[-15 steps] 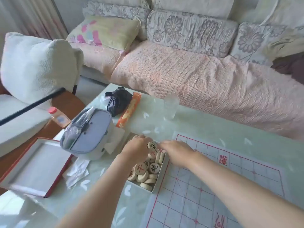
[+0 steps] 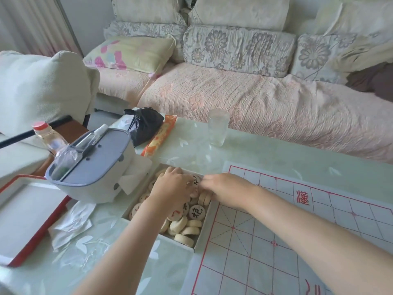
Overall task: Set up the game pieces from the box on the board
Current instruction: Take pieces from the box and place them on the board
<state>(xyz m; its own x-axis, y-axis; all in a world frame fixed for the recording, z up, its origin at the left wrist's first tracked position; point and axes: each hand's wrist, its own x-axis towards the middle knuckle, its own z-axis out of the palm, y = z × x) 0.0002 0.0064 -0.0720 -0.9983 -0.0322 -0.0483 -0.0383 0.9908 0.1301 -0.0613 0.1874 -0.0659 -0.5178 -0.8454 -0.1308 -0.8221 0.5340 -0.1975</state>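
Lid (image 2: 27,218) far left on bench (image 2: 276,154). Grey tub (image 2: 93,167) next. Box (image 2: 201,236) mid-bench, right wall touching board's left edge; round pieces (image 2: 178,225) heaped inside. Left hand (image 2: 172,188) in box, fingers curled down onto pieces; pinch unclear. Right hand (image 2: 225,190) at box's right rim, fingertips hidden; cannot tell. Board (image 2: 276,231) flat at right.
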